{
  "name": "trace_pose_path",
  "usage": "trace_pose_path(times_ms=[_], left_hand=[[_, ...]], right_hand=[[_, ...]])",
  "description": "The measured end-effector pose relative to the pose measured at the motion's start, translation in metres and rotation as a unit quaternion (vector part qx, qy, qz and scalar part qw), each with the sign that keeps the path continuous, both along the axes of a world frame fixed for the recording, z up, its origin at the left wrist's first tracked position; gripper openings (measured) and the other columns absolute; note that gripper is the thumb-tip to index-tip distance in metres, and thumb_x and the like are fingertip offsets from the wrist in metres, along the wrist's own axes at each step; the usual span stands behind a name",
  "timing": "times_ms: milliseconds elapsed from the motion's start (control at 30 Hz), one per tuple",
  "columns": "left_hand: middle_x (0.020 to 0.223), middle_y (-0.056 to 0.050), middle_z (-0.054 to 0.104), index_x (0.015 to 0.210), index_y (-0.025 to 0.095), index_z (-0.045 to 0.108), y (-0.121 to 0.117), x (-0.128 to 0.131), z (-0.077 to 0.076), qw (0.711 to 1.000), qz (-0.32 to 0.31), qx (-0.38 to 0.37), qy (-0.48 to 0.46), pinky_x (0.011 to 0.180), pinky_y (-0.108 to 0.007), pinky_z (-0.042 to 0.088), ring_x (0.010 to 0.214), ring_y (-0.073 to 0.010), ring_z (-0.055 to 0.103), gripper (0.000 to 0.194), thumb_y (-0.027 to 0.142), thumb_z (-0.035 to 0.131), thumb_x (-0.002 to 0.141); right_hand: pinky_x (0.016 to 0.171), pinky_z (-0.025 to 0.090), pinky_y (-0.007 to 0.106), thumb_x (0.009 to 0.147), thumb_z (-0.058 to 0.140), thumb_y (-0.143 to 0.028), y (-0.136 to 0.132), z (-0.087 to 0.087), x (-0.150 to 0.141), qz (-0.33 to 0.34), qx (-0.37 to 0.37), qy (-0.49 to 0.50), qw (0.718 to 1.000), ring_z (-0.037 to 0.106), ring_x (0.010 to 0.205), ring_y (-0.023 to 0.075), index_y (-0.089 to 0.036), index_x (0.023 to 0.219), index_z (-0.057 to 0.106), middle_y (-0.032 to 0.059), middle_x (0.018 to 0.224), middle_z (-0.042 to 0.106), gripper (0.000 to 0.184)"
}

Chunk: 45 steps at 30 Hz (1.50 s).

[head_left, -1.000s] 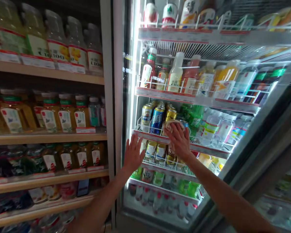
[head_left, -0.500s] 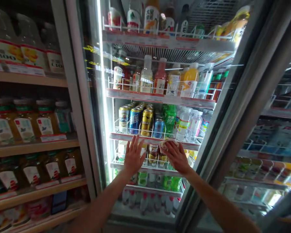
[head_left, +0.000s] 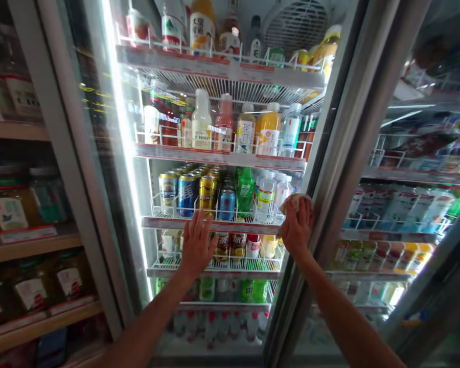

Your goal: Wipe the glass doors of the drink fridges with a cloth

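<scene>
A glass-fronted drinks fridge fills the middle of the view, its lit shelves lined with bottles and cans. My left hand (head_left: 198, 242) is raised in front of the glass with its fingers spread, and nothing is in it. Behind its fingertips stand a gold can (head_left: 207, 192) and a blue can (head_left: 227, 204). Further right, my right hand (head_left: 299, 229) presses a pale cloth (head_left: 294, 202) near the glass's right edge, beside the grey door frame (head_left: 335, 176). Part of the cloth is covered by the fingers.
Wooden shelves (head_left: 32, 239) with bottled drinks stand on the left, a dark phone-like object (head_left: 51, 347) low among them. Right of the door frame, a second fridge section holds more bottles (head_left: 400, 209). A bright light strip (head_left: 119, 112) runs down the fridge's left side.
My right hand has slid the cloth rightward across the glass to the door frame. My left hand stays raised and spread near the cans. The view has turned to the right.
</scene>
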<state>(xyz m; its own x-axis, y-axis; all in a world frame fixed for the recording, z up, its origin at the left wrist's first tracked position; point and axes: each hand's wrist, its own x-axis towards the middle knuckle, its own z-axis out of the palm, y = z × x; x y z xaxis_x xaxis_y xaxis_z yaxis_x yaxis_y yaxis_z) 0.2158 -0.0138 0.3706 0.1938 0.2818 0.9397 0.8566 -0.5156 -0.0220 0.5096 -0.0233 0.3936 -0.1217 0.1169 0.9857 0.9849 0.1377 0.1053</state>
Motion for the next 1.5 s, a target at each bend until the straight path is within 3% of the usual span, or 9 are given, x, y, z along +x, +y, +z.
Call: trace_pose_path(times_ms=[233, 400, 567, 767, 933, 1133, 1300, 1400, 1500], left_hand=[[0.151, -0.012, 0.019, 0.143, 0.020, 0.020, 0.007, -0.017, 0.009, 1.000, 0.013, 0.017, -0.015, 0.112, -0.049, 0.018, 0.140, -0.0268, 0.015, 0.064, 0.028, 0.048, 0.086], [0.151, -0.013, 0.018, 0.144, 0.020, 0.017, 0.017, -0.041, 0.022, 0.998, 0.036, 0.032, -0.044, 0.112, -0.051, 0.016, 0.140, -0.0275, 0.013, 0.066, 0.030, 0.048, 0.087], [0.150, -0.015, 0.021, 0.143, 0.019, 0.019, 0.020, -0.064, 0.026, 0.997, 0.049, 0.031, -0.045, 0.111, -0.052, 0.018, 0.140, -0.0279, 0.015, 0.064, 0.031, 0.047, 0.087], [0.150, -0.015, 0.019, 0.143, 0.019, 0.021, 0.021, -0.113, 0.030, 0.995, 0.083, 0.006, -0.060, 0.110, -0.053, 0.019, 0.140, -0.0286, 0.014, 0.061, 0.033, 0.044, 0.088], [0.149, -0.015, 0.024, 0.142, 0.019, 0.023, 0.024, -0.135, 0.032, 0.995, 0.088, 0.007, -0.040, 0.110, -0.052, 0.020, 0.139, -0.0275, 0.017, 0.059, 0.033, 0.044, 0.089], [0.148, -0.014, 0.027, 0.142, 0.018, 0.024, 0.027, -0.144, 0.029, 0.998, 0.064, 0.018, -0.020, 0.112, -0.048, 0.017, 0.139, -0.0252, 0.018, 0.059, 0.032, 0.045, 0.089], [0.149, -0.013, 0.024, 0.142, 0.019, 0.023, 0.030, -0.146, 0.028, 0.998, 0.042, 0.023, -0.033, 0.112, -0.049, 0.017, 0.140, -0.0254, 0.017, 0.060, 0.031, 0.046, 0.088], [0.149, -0.013, 0.026, 0.141, 0.019, 0.025, 0.030, -0.148, 0.029, 0.999, 0.029, 0.016, -0.028, 0.112, -0.049, 0.018, 0.139, -0.0257, 0.018, 0.059, 0.031, 0.046, 0.088], [0.149, -0.012, 0.025, 0.142, 0.021, 0.024, 0.030, -0.149, 0.027, 0.999, 0.014, 0.016, -0.032, 0.112, -0.049, 0.017, 0.139, -0.0257, 0.018, 0.059, 0.030, 0.046, 0.088]], right_hand=[[0.104, 0.034, 0.054, 0.086, 0.041, -0.013, 0.003, -0.025, 0.013, 0.025, -0.005, 0.052, 0.998, 0.021, 0.138, 0.0292, -0.028, 0.143, 0.024, 0.0091, 0.152, 0.017, 0.061], [0.106, 0.027, 0.058, 0.085, 0.041, -0.015, 0.018, 0.011, -0.031, 0.036, 0.100, 0.111, 0.988, 0.019, 0.138, 0.0322, -0.024, 0.141, 0.031, 0.0118, 0.151, 0.019, 0.057], [0.108, 0.027, 0.052, 0.084, 0.044, -0.020, 0.018, 0.022, -0.094, 0.089, -0.023, -0.095, 0.991, 0.024, 0.137, 0.0265, -0.029, 0.138, 0.035, 0.0079, 0.146, 0.033, 0.056], [0.107, 0.022, 0.057, 0.085, 0.041, -0.018, 0.027, 0.046, -0.118, 0.050, 0.102, 0.099, 0.989, 0.018, 0.139, 0.0293, -0.025, 0.141, 0.031, 0.0106, 0.150, 0.023, 0.057], [0.109, 0.022, 0.053, 0.082, 0.047, -0.019, 0.031, 0.043, -0.161, 0.092, -0.018, -0.108, 0.990, 0.025, 0.137, 0.0257, -0.028, 0.139, 0.034, 0.0080, 0.144, 0.036, 0.058], [0.106, 0.022, 0.059, 0.084, 0.040, -0.017, 0.037, 0.056, -0.167, 0.043, 0.095, 0.094, 0.990, 0.019, 0.139, 0.0300, -0.025, 0.141, 0.030, 0.0105, 0.150, 0.024, 0.058], [0.110, 0.022, 0.051, 0.084, 0.045, -0.020, 0.034, 0.054, -0.182, 0.068, -0.016, -0.109, 0.992, 0.026, 0.136, 0.0242, -0.032, 0.137, 0.036, 0.0052, 0.145, 0.035, 0.056], [0.107, 0.020, 0.059, 0.084, 0.043, -0.021, 0.036, 0.076, -0.152, 0.032, 0.047, 0.018, 0.998, 0.024, 0.137, 0.0287, -0.028, 0.137, 0.038, 0.0083, 0.147, 0.031, 0.053], [0.103, 0.022, 0.063, 0.086, 0.039, -0.021, 0.041, 0.093, -0.137, 0.018, 0.136, 0.149, 0.979, 0.022, 0.137, 0.0323, -0.024, 0.139, 0.035, 0.0118, 0.149, 0.025, 0.053]])
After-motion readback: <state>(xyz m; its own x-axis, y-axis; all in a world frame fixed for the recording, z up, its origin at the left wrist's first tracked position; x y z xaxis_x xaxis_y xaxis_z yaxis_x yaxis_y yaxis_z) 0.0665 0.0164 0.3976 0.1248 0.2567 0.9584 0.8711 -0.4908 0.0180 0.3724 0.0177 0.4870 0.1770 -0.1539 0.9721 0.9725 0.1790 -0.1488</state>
